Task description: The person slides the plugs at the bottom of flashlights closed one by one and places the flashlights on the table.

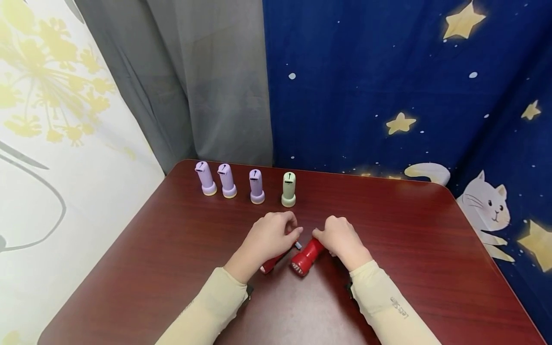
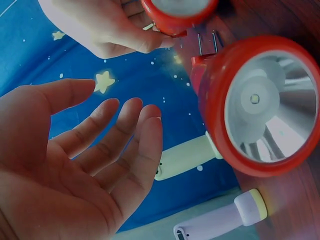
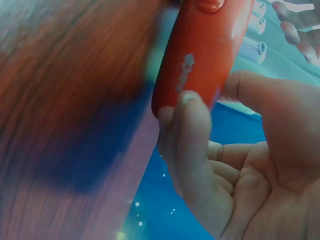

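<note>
My right hand (image 1: pixel 342 242) pinches the tail end of a red flashlight (image 1: pixel 305 259) between thumb and fingers. In the right wrist view, its smooth red handle (image 3: pixel 200 55) bears a small pale logo, and the fingertips press against its end. Just left of it, a second red flashlight (image 1: pixel 268 265) is partly hidden beneath my left hand (image 1: pixel 271 235). In the left wrist view, that flashlight (image 2: pixel 207 85) has a wide reflector and two metal prongs sticking out of its side. My left fingers (image 2: pixel 107 117) are loosely bent beside it, apart from it, with the palm bare.
Three purple flashlights (image 1: pixel 257 187) and a pale green flashlight (image 1: pixel 289 189) stand on their heads in a row toward the back of the dark red table (image 1: pixel 388 211). Behind the table hang a grey curtain (image 1: pixel 228 86) and a blue star-patterned curtain (image 1: pixel 345 96).
</note>
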Available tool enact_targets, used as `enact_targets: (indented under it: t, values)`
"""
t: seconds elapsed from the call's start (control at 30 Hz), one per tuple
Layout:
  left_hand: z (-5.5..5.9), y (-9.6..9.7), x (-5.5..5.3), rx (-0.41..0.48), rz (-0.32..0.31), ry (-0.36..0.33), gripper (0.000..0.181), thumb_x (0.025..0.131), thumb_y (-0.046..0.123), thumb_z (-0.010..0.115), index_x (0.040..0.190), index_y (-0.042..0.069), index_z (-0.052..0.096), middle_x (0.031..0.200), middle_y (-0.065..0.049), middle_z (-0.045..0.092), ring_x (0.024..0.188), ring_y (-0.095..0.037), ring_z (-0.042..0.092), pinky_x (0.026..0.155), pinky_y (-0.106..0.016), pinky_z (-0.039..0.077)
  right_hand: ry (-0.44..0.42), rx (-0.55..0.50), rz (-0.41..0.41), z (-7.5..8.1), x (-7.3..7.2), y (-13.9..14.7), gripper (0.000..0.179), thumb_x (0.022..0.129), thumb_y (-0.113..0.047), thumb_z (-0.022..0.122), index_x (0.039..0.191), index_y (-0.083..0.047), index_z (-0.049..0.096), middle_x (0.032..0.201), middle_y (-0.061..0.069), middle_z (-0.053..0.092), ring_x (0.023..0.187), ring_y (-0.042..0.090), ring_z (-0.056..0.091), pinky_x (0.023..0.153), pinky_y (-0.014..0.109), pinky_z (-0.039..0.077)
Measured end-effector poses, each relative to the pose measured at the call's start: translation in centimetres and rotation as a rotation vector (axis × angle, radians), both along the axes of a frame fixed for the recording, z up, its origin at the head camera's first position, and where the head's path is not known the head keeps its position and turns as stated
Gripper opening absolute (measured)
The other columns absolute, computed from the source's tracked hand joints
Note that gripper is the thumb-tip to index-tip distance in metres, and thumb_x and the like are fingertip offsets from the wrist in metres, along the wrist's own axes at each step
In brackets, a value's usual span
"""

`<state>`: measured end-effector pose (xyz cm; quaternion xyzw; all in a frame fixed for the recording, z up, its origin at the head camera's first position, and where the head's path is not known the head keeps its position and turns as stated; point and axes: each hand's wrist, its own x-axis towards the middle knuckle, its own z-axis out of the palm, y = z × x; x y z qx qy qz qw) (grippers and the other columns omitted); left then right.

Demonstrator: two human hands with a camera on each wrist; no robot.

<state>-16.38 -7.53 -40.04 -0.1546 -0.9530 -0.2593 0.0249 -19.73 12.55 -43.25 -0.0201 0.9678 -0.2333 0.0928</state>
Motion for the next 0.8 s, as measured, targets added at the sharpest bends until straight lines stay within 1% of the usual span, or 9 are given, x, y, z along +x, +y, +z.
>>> enact_targets:
  t: [0.13, 0.27, 0.37, 0.47, 0.57, 0.63, 0.7, 0.73, 0.8]
  values:
    - [0.2, 0.3, 0.2, 0.012, -0.017, 0.021, 0.015, 0.1, 0.035, 0.072, 0.097, 0.02, 0.072, 0.076, 0.009, 0.065, 0.067, -0.009, 0.058, 0.063, -0.028, 0.05, 0.044, 0.015, 0.007, 0.3, 0.1, 0.4, 0.039, 0.094, -0.035, 0.07, 0.066, -0.009, 0.061, 0.057, 0.009, 0.061, 0.048, 0.022, 0.06, 0.05, 0.031, 0.047]
    - [0.6, 0.5, 0.4, 0.031, -0.03, 0.049, 0.015, 0.1, 0.034, 0.073, 0.096, 0.02, 0.072, 0.077, 0.009, 0.066, 0.067, -0.008, 0.059, 0.064, -0.027, 0.051, 0.14, 0.034, 0.014, 1.0, 0.2, 0.5, 0.044, 0.092, -0.035, 0.071, 0.057, -0.012, 0.058, 0.056, 0.006, 0.056, 0.055, 0.025, 0.055, 0.054, 0.032, 0.042]
    - [0.9, 0.6, 0.5, 0.045, -0.037, 0.055, 0.015, 0.1, 0.035, 0.073, 0.097, 0.02, 0.072, 0.077, 0.009, 0.066, 0.068, -0.007, 0.059, 0.065, -0.027, 0.051, 0.196, 0.014, 0.024, 1.7, 0.5, 0.2, 0.042, 0.09, -0.032, 0.072, 0.057, -0.012, 0.059, 0.052, 0.002, 0.051, 0.056, 0.023, 0.053, 0.054, 0.031, 0.04]
    - [1.2, 0.6, 0.7, 0.057, -0.044, 0.055, 0.015, 0.1, 0.035, 0.073, 0.099, 0.02, 0.073, 0.079, 0.008, 0.068, 0.07, -0.007, 0.059, 0.066, -0.026, 0.052, 0.221, -0.027, 0.04, 2.6, 0.9, 0.1, 0.03, 0.089, -0.03, 0.073, 0.067, -0.01, 0.067, 0.056, 0.0, 0.055, 0.058, 0.02, 0.054, 0.055, 0.029, 0.042]
    - [1.6, 0.5, 0.8, 0.083, -0.045, 0.043, 0.018, 0.1, 0.035, 0.073, 0.106, 0.018, 0.073, 0.087, 0.002, 0.073, 0.075, -0.012, 0.063, 0.069, -0.03, 0.055, 0.253, -0.078, 0.058, 4.0, 1.4, 0.2, 0.022, 0.089, -0.028, 0.073, 0.083, -0.008, 0.075, 0.064, 0.001, 0.065, 0.063, 0.019, 0.058, 0.058, 0.028, 0.047]
    - [2.1, 0.5, 0.8, 0.106, -0.046, 0.026, 0.024, 0.099, 0.036, 0.074, 0.114, 0.016, 0.072, 0.099, -0.003, 0.077, 0.086, -0.016, 0.069, 0.077, -0.035, 0.06, 0.277, -0.11, 0.063, 5.2, 1.7, 0.4, 0.022, 0.09, -0.029, 0.073, 0.091, -0.007, 0.078, 0.07, 0.003, 0.069, 0.065, 0.019, 0.059, 0.059, 0.029, 0.049]
    - [2.8, 0.6, 0.9, 0.13, -0.052, 0.005, 0.034, 0.099, 0.038, 0.074, 0.124, 0.015, 0.07, 0.112, -0.006, 0.078, 0.098, -0.02, 0.073, 0.087, -0.04, 0.063, 0.308, -0.144, 0.06, 6.5, 2.1, 0.6, 0.022, 0.092, -0.029, 0.072, 0.097, -0.008, 0.078, 0.074, 0.004, 0.072, 0.066, 0.019, 0.06, 0.06, 0.029, 0.05]
    - [3.2, 0.7, 0.9, 0.146, -0.059, -0.01, 0.039, 0.098, 0.039, 0.075, 0.128, 0.015, 0.068, 0.117, -0.006, 0.078, 0.104, -0.02, 0.074, 0.091, -0.041, 0.063, 0.32, -0.163, 0.055, 7.1, 2.4, 0.7, 0.023, 0.093, -0.03, 0.072, 0.099, -0.009, 0.079, 0.076, 0.004, 0.073, 0.067, 0.019, 0.061, 0.061, 0.029, 0.051]
    - [4.0, 1.0, 1.0, 0.169, -0.081, -0.018, 0.044, 0.098, 0.041, 0.075, 0.133, 0.016, 0.066, 0.122, -0.003, 0.077, 0.11, -0.018, 0.074, 0.098, -0.039, 0.062, 0.338, -0.208, 0.036, 8.4, 3.1, 0.7, 0.023, 0.094, -0.031, 0.071, 0.102, -0.011, 0.079, 0.08, 0.004, 0.075, 0.07, 0.017, 0.065, 0.064, 0.029, 0.054]
